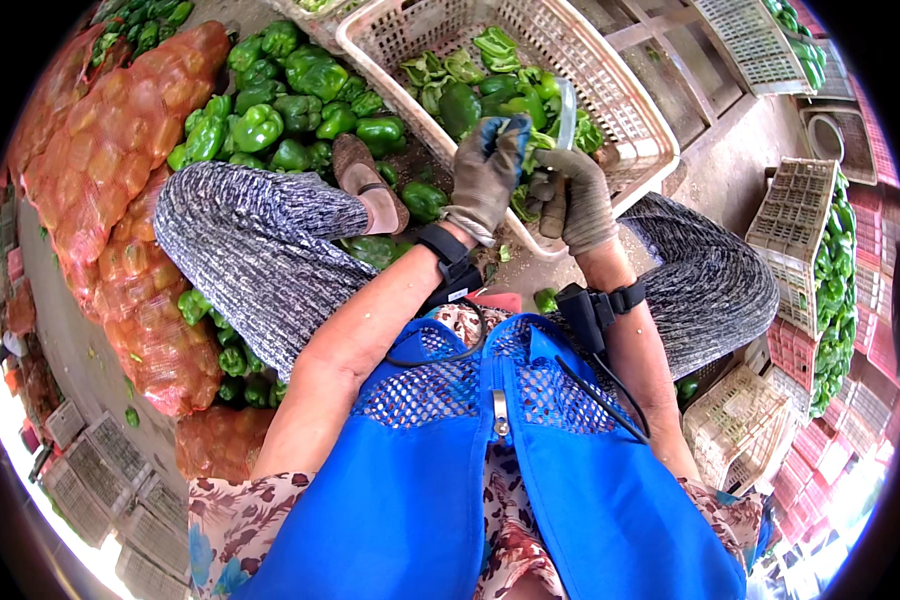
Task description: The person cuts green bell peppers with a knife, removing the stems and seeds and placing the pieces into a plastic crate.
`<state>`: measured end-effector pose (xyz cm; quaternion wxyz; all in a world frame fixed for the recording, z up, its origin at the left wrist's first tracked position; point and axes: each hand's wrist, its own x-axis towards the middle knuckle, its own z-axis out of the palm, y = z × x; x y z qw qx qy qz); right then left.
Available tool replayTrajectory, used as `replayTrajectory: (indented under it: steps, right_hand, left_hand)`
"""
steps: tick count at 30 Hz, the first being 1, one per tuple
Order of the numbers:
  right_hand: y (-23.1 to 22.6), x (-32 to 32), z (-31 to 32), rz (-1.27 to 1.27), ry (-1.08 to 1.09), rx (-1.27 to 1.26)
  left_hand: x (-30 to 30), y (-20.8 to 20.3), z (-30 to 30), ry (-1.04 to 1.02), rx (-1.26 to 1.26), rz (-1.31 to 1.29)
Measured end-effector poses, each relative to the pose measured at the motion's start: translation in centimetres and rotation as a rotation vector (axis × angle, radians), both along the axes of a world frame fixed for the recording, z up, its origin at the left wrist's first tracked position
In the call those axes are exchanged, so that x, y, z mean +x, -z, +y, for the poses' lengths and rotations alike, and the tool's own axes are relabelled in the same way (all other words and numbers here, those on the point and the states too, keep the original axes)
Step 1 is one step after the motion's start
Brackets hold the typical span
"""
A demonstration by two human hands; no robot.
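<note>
a: background first: concrete floor [80, 350], orange mesh sacks [120, 150] to our left, a heap of green bell peppers [290, 100] beside them, a white plastic crate [610, 70] in front of us. handling estimate?

b: for the light-green pepper piece [540, 140], we judge it light, stiff-walled yet brittle, apt to snap if squeezed. skin probably slick, any cut face wetter; glove fabric should add friction. we would take it by the outer wall, thumb against fingers, away from the pale curved blade [567, 110].

a: and the blade?

b: thin, by its look; we would hold it only at the handle end, which is hidden.

a: position relative to the grip?

b: the piece sits between our gloved left hand [485, 175] and gloved right hand [582, 195], over the crate's near side, just beside the left fingertips. contact uncertain.

a: grip state?

b: right: fingers curled in, apparently closed round the blade's base, the blade standing out beyond the glove. left: fingers bent, blue-tipped, back towards us; we cannot tell how tightly it is closed or whether it has hold of the piece.
</note>
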<state>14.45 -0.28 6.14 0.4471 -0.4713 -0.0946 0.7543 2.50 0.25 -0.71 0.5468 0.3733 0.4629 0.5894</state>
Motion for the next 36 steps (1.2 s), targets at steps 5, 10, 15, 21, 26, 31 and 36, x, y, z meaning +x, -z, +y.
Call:
replayTrajectory:
  steps: [5, 10, 15, 21, 26, 31, 36]
  right_hand:
    - [0.0, 0.0, 0.3, -0.089, 0.004, 0.046]
    - [1.7, -1.0, 0.5, -0.589, -0.003, 0.355]
    - [2.5, -0.8, 0.2, -0.748, -0.084, 0.500]
    - [2.9, -0.2, 0.6, -0.744, -0.035, 0.510]
    - [10.3, 3.8, 2.7, -1.032, -0.182, 0.177]
    - [6.9, 2.5, 2.7, -0.340, 0.046, -0.067]
    - [5.9, 3.9, 2.8, 0.186, 0.138, -0.059]
  left_hand:
    - [-0.1, -0.8, 0.3, 0.018, 0.060, 0.206]
    - [0.2, -1.6, 0.3, -0.015, -0.294, -0.067]
    - [-0.8, -1.8, 1.3, 0.097, -0.741, -0.211]
    - [-2.2, -1.9, 1.6, 0.258, -0.661, -0.557]
    - [-6.2, -2.8, 7.2, 0.266, -0.539, -0.806]
    - [-12.1, -12.8, 17.1, -0.067, -0.399, -0.152]
    - [-19.4, -9.7, 18.3, 0.095, 0.203, 0.525]
